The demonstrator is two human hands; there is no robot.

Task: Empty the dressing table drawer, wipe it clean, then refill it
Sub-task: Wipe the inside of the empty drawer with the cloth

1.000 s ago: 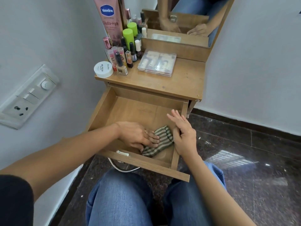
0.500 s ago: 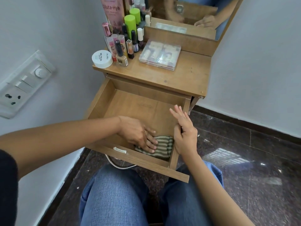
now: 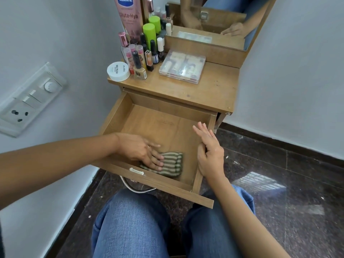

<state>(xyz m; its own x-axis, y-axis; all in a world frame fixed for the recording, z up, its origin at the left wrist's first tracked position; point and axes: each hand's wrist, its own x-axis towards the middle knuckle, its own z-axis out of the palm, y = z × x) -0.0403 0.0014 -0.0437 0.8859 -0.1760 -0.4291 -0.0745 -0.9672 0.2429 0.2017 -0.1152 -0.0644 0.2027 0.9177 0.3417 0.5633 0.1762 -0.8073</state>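
The wooden drawer (image 3: 160, 121) is pulled out over my knees and holds nothing but a striped green cloth (image 3: 172, 164), lying near its front wall. My left hand (image 3: 143, 150) presses flat on the cloth's left part, fingers spread over it. My right hand (image 3: 209, 149) rests on the drawer's right side wall, thumb hooked inside, fingers extended. On the dressing table top (image 3: 210, 90) stand several cosmetic bottles (image 3: 143, 54), a white jar (image 3: 118, 71) and a clear plastic case (image 3: 182, 66).
A tall pink Vaseline tube (image 3: 128, 13) and a mirror (image 3: 214, 21) stand at the back. The wall with a switch panel (image 3: 28, 101) is close on the left. Dark stone floor lies to the right. My knees in jeans are under the drawer front.
My left hand has slid the cloth leftward along the drawer's front part. The right hand stays on the side wall. The camera view shifted slightly.
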